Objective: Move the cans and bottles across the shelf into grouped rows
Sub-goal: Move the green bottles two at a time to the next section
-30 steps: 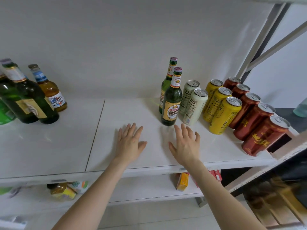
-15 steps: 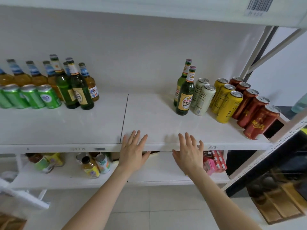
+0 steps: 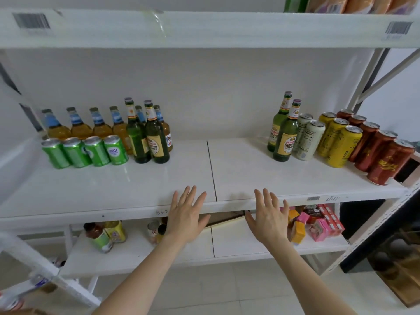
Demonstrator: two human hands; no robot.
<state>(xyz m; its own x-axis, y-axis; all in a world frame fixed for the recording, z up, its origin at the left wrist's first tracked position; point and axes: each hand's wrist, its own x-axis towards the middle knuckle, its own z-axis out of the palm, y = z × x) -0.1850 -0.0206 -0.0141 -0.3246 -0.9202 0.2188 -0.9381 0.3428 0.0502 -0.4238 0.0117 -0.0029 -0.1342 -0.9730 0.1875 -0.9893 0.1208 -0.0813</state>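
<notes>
On the white shelf (image 3: 204, 178), a left group holds several green cans (image 3: 84, 152), several amber bottles (image 3: 81, 126) behind them and two green bottles (image 3: 147, 139). On the right stand two green bottles (image 3: 284, 137), two pale cans (image 3: 309, 139), three yellow cans (image 3: 338, 142) and a row of several red cans (image 3: 381, 155). My left hand (image 3: 185, 217) and my right hand (image 3: 269, 218) hover flat at the shelf's front edge, fingers spread, holding nothing.
An upper shelf (image 3: 204, 28) with barcode labels overhangs. The lower shelf (image 3: 227, 246) carries jars, small bottles and pink and orange boxes (image 3: 318, 223). White frame posts stand at the far right, and a diagonal white bar (image 3: 45, 269) crosses the lower left.
The view has pulled back and up, bringing the whole left group and upper shelf into sight. Both hands have drawn back from the shelf top to its front edge, still empty.
</notes>
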